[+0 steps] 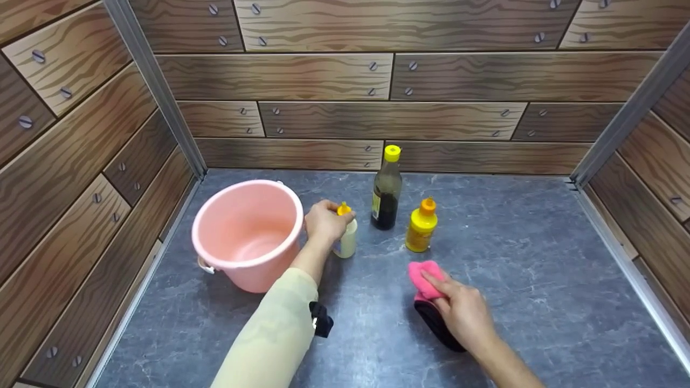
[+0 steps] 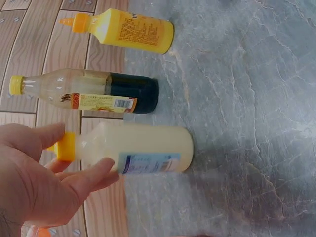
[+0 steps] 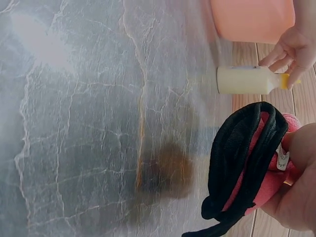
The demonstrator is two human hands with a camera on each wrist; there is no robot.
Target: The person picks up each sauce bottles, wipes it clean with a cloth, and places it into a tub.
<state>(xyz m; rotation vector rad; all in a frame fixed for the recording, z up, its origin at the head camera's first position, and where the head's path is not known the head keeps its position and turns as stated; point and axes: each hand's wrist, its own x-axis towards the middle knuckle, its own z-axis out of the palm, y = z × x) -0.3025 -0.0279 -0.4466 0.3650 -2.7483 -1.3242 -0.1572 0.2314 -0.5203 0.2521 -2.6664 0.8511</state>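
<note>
The pink bucket (image 1: 259, 277) stands just left of the left hand (image 1: 326, 222); the dark bottle (image 1: 386, 196), right of that grip. The right hand (image 1: 469, 312) pinches the pink cloth (image 1: 426, 280); the left pinches the upright cream bottle (image 1: 347, 240) by its cap (image 2: 65, 147), 1 yellow bottle (image 1: 421, 229) farther right.

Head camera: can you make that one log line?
left hand: holds pale bottle at cap | right hand: holds pink-and-black cloth | dark bottle, yellow bottle: upright | pink bucket: beside left hand

Lower left: left grip (image 2: 42, 177) pinches cream bottle (image 2: 148, 140); mid-left: dark-liquid bottle (image 2: 98, 91); upper left: yellow bottle (image 2: 131, 30).
</note>
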